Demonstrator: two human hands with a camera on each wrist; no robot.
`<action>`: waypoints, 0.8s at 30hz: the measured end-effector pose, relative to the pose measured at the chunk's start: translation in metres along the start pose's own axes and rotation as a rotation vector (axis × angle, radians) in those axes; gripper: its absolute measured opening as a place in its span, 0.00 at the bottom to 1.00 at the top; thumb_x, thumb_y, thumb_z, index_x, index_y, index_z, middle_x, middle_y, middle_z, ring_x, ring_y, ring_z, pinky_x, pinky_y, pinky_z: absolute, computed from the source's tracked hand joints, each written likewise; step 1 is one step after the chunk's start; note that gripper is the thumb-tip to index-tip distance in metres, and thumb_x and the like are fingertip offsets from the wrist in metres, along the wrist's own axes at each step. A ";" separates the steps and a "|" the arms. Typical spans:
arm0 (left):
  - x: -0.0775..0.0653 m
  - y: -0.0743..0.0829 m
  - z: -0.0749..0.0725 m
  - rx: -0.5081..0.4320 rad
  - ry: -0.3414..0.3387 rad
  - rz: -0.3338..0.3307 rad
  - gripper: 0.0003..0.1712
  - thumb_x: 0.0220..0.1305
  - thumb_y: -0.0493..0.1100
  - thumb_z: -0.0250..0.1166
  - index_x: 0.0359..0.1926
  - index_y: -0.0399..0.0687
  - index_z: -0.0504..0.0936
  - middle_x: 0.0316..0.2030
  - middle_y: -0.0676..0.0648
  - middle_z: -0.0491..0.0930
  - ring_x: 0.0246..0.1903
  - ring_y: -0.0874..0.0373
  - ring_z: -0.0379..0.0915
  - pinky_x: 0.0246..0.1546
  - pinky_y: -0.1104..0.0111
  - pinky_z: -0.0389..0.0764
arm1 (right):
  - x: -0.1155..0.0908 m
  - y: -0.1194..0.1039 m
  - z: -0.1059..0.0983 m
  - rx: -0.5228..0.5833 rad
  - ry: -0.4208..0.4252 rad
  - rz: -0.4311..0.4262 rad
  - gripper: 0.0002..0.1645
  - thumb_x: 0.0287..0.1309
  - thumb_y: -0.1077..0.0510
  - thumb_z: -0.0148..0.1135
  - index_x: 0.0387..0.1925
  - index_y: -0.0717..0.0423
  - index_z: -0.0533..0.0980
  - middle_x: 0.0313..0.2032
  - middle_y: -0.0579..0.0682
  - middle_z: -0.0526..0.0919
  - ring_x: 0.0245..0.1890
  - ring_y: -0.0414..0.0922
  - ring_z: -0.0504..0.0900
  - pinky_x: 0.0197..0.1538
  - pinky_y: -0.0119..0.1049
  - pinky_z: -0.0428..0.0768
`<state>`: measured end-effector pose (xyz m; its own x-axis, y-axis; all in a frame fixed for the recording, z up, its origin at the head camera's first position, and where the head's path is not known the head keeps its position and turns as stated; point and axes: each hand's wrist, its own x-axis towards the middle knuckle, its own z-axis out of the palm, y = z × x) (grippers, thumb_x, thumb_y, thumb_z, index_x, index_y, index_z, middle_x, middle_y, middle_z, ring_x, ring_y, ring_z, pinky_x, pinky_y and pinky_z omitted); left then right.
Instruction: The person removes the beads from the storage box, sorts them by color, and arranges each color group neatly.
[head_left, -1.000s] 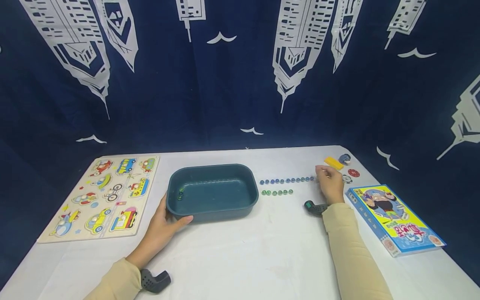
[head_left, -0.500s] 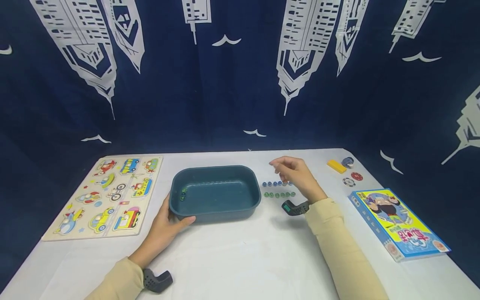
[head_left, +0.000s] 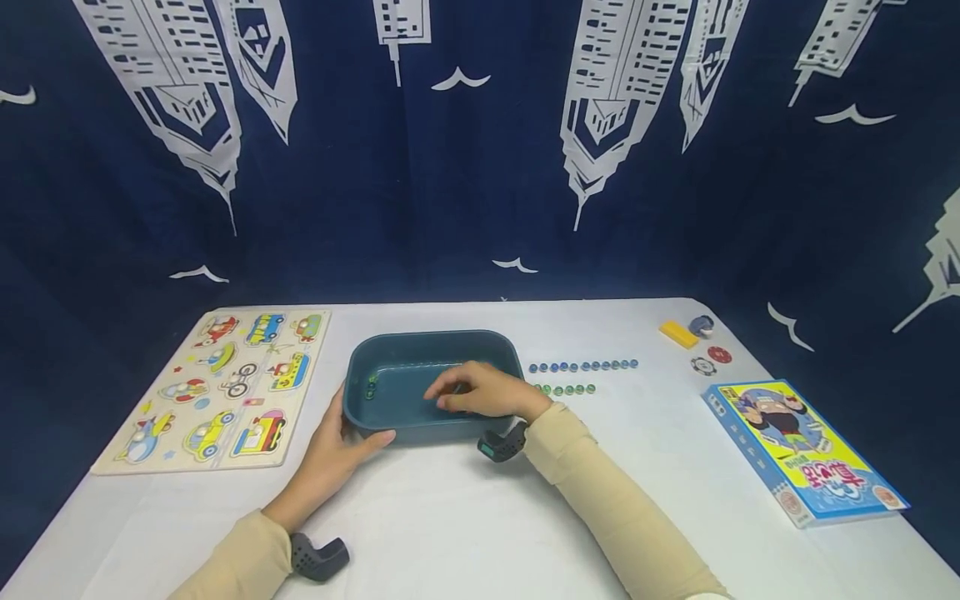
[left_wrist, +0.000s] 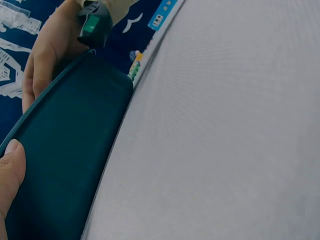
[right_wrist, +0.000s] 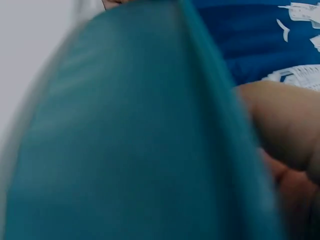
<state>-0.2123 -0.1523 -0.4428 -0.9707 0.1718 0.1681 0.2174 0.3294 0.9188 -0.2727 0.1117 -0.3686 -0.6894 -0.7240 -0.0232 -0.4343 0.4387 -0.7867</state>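
Observation:
My left hand (head_left: 330, 454) grips the left front corner of a dark teal plastic tub (head_left: 435, 434), its thumb (left_wrist: 15, 155) against the outer wall. Over the tub's right half is my right hand (head_left: 491, 392), fingers bent and reaching below the rim. Whether a marble sits between its fingertips is hidden, and the right wrist view is blurred by the tub wall. A few small green marbles (head_left: 371, 388) lie at the left inside the tub. To the right of it run a row of blue marbles (head_left: 584, 367) and a shorter row of green marbles (head_left: 569, 390).
A wooden picture puzzle board (head_left: 217, 392) lies at the left. At the right are a yellow block (head_left: 678, 335), a dark blue lump (head_left: 701, 326), a red chip (head_left: 719, 355), a black-and-white chip (head_left: 703, 366) and a boxed game (head_left: 802, 450).
My right hand has moved left from the far end of the blue row, across the marbles, and into the tub's opening. My left hand keeps its grip on the tub.

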 end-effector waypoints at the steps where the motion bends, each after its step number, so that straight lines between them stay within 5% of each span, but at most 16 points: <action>1: 0.000 0.000 0.000 0.001 -0.001 0.003 0.62 0.59 0.51 0.74 0.80 0.48 0.39 0.78 0.40 0.42 0.77 0.40 0.37 0.75 0.46 0.48 | 0.005 -0.001 0.004 -0.021 -0.018 0.007 0.14 0.69 0.62 0.59 0.52 0.61 0.82 0.46 0.53 0.85 0.40 0.41 0.83 0.45 0.33 0.83; 9: 0.001 -0.002 0.001 -0.002 0.005 0.034 0.61 0.60 0.49 0.73 0.79 0.46 0.39 0.78 0.39 0.42 0.76 0.39 0.37 0.74 0.45 0.48 | 0.035 -0.008 0.023 -0.083 -0.149 0.090 0.12 0.67 0.63 0.60 0.47 0.56 0.85 0.45 0.46 0.87 0.49 0.38 0.82 0.58 0.31 0.77; 16: 0.000 -0.002 -0.001 -0.012 0.003 0.041 0.61 0.60 0.48 0.73 0.80 0.47 0.40 0.78 0.39 0.42 0.77 0.40 0.36 0.74 0.44 0.48 | 0.048 -0.016 0.027 -0.062 -0.228 0.125 0.15 0.68 0.62 0.54 0.41 0.56 0.87 0.33 0.44 0.88 0.35 0.36 0.80 0.44 0.27 0.79; 24: 0.000 -0.002 0.000 -0.021 0.003 0.032 0.61 0.59 0.49 0.74 0.80 0.47 0.40 0.78 0.39 0.42 0.76 0.40 0.37 0.74 0.45 0.48 | 0.052 -0.017 0.033 -0.038 -0.190 0.203 0.09 0.61 0.68 0.61 0.36 0.62 0.86 0.32 0.49 0.88 0.32 0.39 0.80 0.42 0.29 0.81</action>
<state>-0.2132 -0.1532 -0.4442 -0.9636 0.1791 0.1987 0.2463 0.3042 0.9202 -0.2822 0.0491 -0.3769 -0.6450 -0.7047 -0.2955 -0.3229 0.6018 -0.7304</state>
